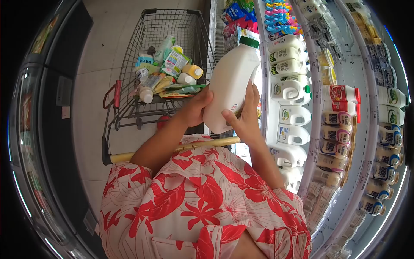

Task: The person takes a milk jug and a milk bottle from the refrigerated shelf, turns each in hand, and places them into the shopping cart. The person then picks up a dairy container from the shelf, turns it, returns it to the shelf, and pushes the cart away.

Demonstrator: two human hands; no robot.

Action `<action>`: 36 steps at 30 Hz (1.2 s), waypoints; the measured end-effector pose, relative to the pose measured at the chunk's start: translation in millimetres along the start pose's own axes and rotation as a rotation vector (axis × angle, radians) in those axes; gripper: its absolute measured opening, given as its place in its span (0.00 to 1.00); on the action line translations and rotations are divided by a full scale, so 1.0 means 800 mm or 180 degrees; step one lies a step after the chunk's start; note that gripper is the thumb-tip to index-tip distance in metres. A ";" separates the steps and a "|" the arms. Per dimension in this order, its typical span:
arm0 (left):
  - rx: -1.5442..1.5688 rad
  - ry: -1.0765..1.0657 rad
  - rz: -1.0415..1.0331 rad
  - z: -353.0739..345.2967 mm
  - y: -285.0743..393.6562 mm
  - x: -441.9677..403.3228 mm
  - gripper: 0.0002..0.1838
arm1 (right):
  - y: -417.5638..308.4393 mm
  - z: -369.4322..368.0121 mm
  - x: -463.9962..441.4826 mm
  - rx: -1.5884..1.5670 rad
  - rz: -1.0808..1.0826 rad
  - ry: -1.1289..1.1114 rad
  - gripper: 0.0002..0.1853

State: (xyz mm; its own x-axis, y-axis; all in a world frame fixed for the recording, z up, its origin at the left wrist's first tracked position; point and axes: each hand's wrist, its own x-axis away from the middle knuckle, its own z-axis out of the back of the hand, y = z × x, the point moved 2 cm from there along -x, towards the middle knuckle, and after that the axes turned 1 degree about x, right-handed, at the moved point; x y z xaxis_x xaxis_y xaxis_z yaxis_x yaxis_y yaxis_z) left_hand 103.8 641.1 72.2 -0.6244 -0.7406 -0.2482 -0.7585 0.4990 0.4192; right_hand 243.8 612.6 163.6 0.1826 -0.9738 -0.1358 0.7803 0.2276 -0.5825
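Observation:
A large white milk jug (228, 82) with a green cap is held up in front of my chest, tilted with its cap away from me. My left hand (198, 105) grips its left side near the lower part. On the other side, my right hand (246, 114) is wrapped against the jug, the thumb lying across its face by a small red mark. Just beyond my forearms stands a wire shopping cart (133, 56), its wooden-coloured handle (207, 143) crossing in front of my waist.
Inside the cart lie bottles and packets, among them a yellow bottle (192, 71) and a green-white bag (176, 60). A refrigerated shelf to the right carries white milk jugs (294, 115), red-labelled bottles (340, 93) and small drink bottles (336, 133). A dark display case (54, 95) stands left.

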 end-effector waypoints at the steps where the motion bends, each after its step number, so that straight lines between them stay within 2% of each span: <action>1: -0.0026 -0.0014 0.0042 -0.006 0.002 0.000 0.45 | 0.012 0.000 -0.002 0.0006 -0.0012 -0.0015 0.55; 2: 0.0396 0.0001 0.0102 -0.017 0.001 0.001 0.46 | 0.029 0.000 -0.006 -0.0885 -0.0335 -0.0210 0.53; 3: 0.0395 -0.0001 0.0141 -0.025 0.000 0.000 0.46 | 0.038 0.000 -0.008 -0.1785 -0.0650 -0.0374 0.51; 4: 0.0512 -0.0027 0.0090 -0.031 0.000 -0.004 0.45 | 0.039 0.003 -0.007 -0.2262 -0.0909 -0.0301 0.48; 5: 0.0634 -0.0059 0.0027 -0.033 0.000 -0.008 0.45 | 0.043 0.004 -0.005 -0.2261 -0.0918 -0.0264 0.48; 7: 0.0380 -0.0098 0.0053 -0.020 -0.006 -0.013 0.45 | 0.045 0.007 -0.005 -0.3346 -0.1121 -0.0652 0.47; 9: -0.0432 0.0139 0.0175 -0.008 -0.014 -0.015 0.47 | 0.033 0.009 0.004 -0.3442 -0.1389 -0.0515 0.47; 11: -0.0591 0.0372 0.0060 0.009 -0.024 -0.014 0.48 | 0.023 0.003 0.009 -0.3980 -0.1572 -0.0388 0.46; 12: -0.0757 0.0589 -0.0060 0.011 -0.023 -0.013 0.49 | 0.028 -0.009 0.006 -0.4629 -0.1367 -0.0445 0.44; 13: -0.0766 0.0599 -0.0041 0.010 -0.024 -0.013 0.49 | 0.033 -0.013 0.008 -0.4650 -0.1373 -0.0438 0.44; 15: 0.0258 0.0131 -0.0083 0.000 -0.029 -0.016 0.49 | 0.039 -0.016 0.013 -0.4929 -0.1709 -0.0197 0.45; 16: 0.0455 -0.0055 -0.0099 0.001 -0.024 -0.017 0.43 | 0.035 -0.019 0.011 -0.5703 -0.1493 -0.0252 0.41; 17: 0.0470 -0.0048 -0.0123 0.001 -0.019 -0.017 0.43 | 0.032 -0.015 0.010 -0.5684 -0.1509 -0.0274 0.41; 19: 0.0645 -0.0295 0.0082 -0.008 -0.007 -0.016 0.38 | 0.021 -0.007 0.008 -0.5141 -0.1240 -0.0115 0.37; 20: 0.0629 -0.0150 0.0085 0.002 -0.018 -0.015 0.31 | 0.022 -0.007 0.008 -0.4790 -0.1220 -0.0030 0.35; 21: 0.0640 -0.0140 0.0065 0.003 -0.019 -0.013 0.31 | 0.017 -0.011 0.008 -0.4779 -0.1232 -0.0053 0.35; 23: 0.0495 0.0296 0.0264 0.007 -0.022 -0.009 0.25 | 0.000 -0.020 0.008 -0.6883 -0.1467 -0.0484 0.34; 24: 0.0505 0.0301 0.0253 0.005 -0.023 -0.009 0.25 | 0.010 -0.026 0.011 -0.6874 -0.1481 -0.0493 0.34; 26: 0.0699 0.0892 0.0383 0.004 -0.025 -0.009 0.20 | 0.039 -0.044 0.020 -0.6850 -0.1922 -0.0630 0.33; 27: 0.0691 0.0899 0.0373 0.003 -0.023 -0.008 0.20 | 0.033 -0.043 0.018 -0.6855 -0.1920 -0.0648 0.33; 29: 0.0410 0.1243 0.0239 0.002 -0.022 -0.008 0.19 | 0.023 -0.035 0.017 -0.6537 -0.2153 -0.0293 0.29; 33: 0.0110 0.1319 0.0057 0.008 -0.021 -0.005 0.19 | 0.043 -0.037 0.021 -0.5953 -0.1815 -0.0155 0.25; 35: 0.0200 0.1455 -0.0027 0.011 -0.022 -0.003 0.20 | 0.053 -0.042 0.026 -0.5657 -0.1641 -0.0413 0.24; 36: 0.0183 0.1434 -0.0037 0.002 -0.014 -0.004 0.19 | 0.058 -0.045 0.027 -0.5129 -0.1699 -0.0370 0.25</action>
State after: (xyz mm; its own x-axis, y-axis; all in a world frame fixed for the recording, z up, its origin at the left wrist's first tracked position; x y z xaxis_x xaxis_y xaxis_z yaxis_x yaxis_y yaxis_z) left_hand 114.0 638.2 66.8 -0.4819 -0.8619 0.1576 -0.7820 0.5043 0.3664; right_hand 262.5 601.9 104.5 0.2169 -0.9143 0.3421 -0.5744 -0.4029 -0.7126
